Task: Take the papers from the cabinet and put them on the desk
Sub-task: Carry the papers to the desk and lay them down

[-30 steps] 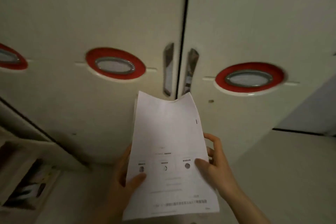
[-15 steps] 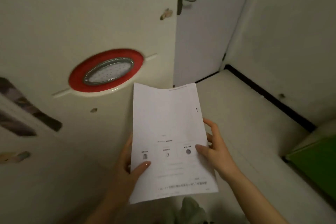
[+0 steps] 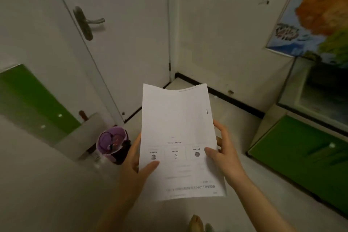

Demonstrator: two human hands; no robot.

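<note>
The white printed papers (image 3: 177,128) are held upright in front of me, text upside down toward me. My left hand (image 3: 134,164) grips their lower left edge, thumb lying on the front of the sheet. My right hand (image 3: 224,153) grips the right edge, thumb pressed on the printed face. The cabinet with red oval rings is out of view. A pale desk surface with a green front (image 3: 308,158) stands at the right.
A white door (image 3: 120,39) with a lever handle (image 3: 87,22) faces me. A purple bin (image 3: 113,144) sits on the floor at the left, next to green-and-white furniture (image 3: 32,98). A coloured map (image 3: 316,11) hangs on the right wall.
My view has swung right, away from the cabinet doors, to the door and room corner. Both hands keep the same hold on the papers.
</note>
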